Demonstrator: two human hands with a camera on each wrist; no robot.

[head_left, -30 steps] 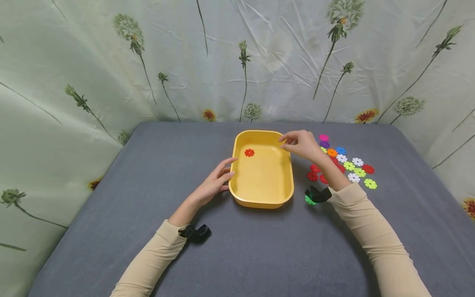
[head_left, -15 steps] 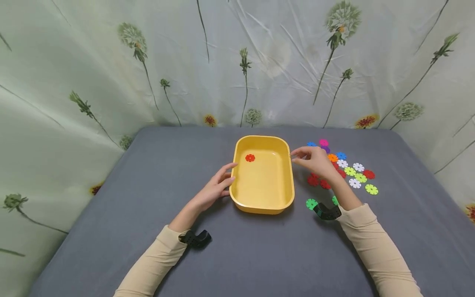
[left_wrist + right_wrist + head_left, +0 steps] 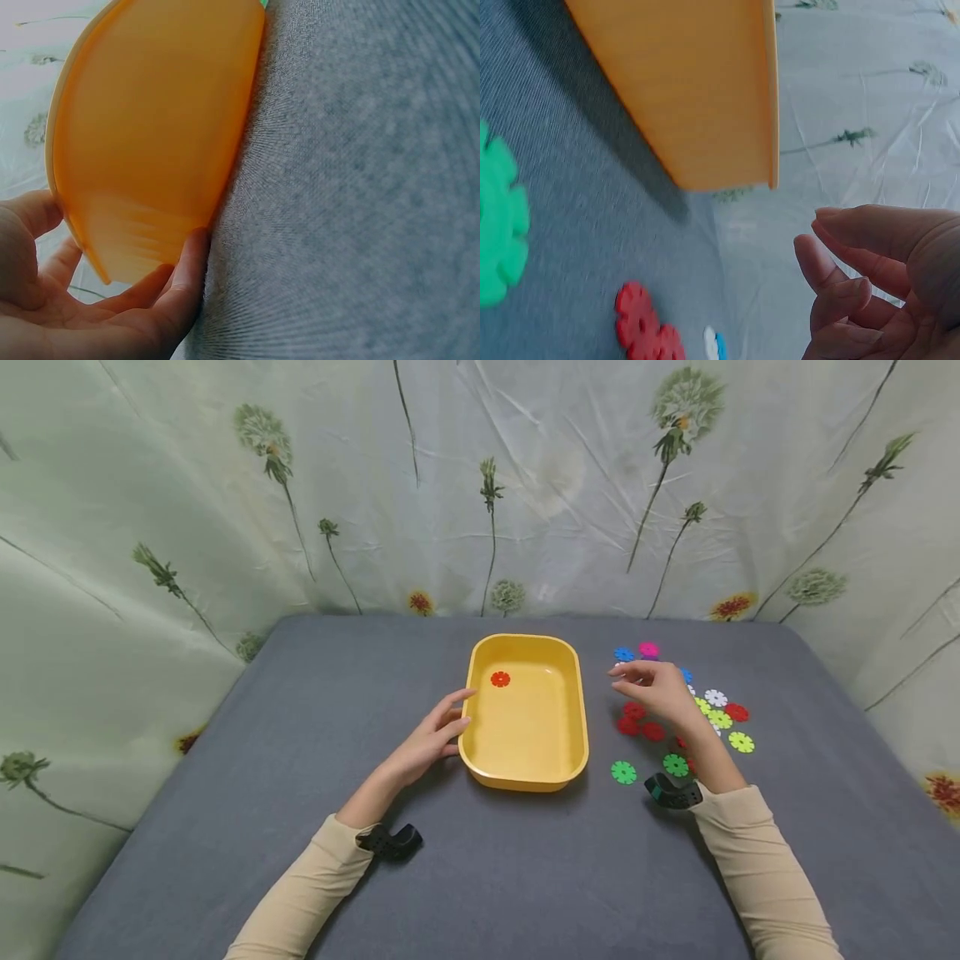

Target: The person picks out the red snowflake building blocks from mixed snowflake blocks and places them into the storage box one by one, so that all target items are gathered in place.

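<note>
A yellow plastic tub stands mid-table, with one red notched flower-shaped disc on its floor. At the tub's left side my left hand rests with fingers spread; in the left wrist view its fingertips touch the rim and outer wall. My right hand hovers right of the tub, above the loose discs. Its fingers bend loosely, and the right wrist view shows nothing between thumb and fingertips. Beneath it lie red discs, partly hidden by the hand and forearm.
Several discs in mixed colours lie right of the tub, including a blue disc, a pink disc and a yellow-green disc. A green disc lies nearer the front. Behind the grey table hangs a flower-print cloth.
My right hand has moved from over the tub's right rim to the right, above the discs. The left hand stays at the tub, and the red disc inside has not moved.
</note>
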